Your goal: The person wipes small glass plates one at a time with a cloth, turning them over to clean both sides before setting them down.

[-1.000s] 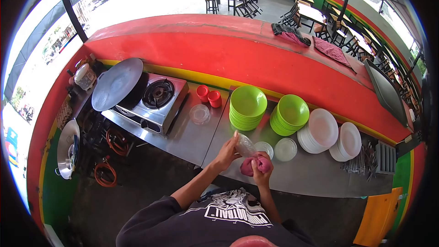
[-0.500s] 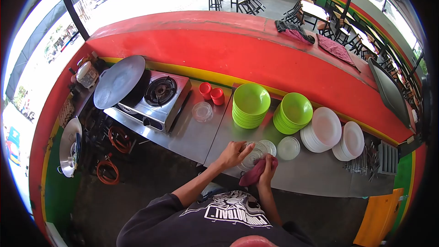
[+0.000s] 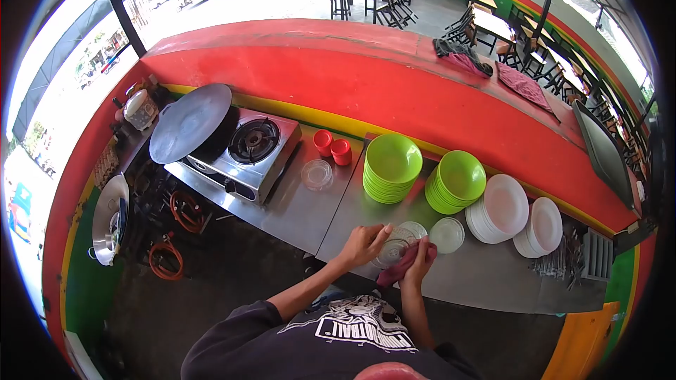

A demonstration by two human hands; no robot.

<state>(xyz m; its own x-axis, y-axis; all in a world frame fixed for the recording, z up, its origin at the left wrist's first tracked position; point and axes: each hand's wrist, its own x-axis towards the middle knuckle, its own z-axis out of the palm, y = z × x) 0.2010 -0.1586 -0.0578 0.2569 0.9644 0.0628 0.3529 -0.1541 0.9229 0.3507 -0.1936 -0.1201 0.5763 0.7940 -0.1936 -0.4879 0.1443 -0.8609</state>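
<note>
My left hand is closed at the left edge of a clear glass saucer, which is tilted over the counter in front of me. In my right hand is a bunched dark red cloth, pressed against the saucer's right side. The fingers and the cloth hide part of the glass. Just beyond my hands lies more clear glassware, partly covered. A stack of round clear dishes stands to the right of my right hand.
Green bowls and white bowls stand stacked along the red wall. Cutlery lies at the right. Two red cups, a glass dish, a gas stove and a wok are leftward.
The whole view has shifted slightly, the counter sitting a little lower and further right. My right hand and the cloth have moved slightly against the saucer; my left hand keeps its grip.
</note>
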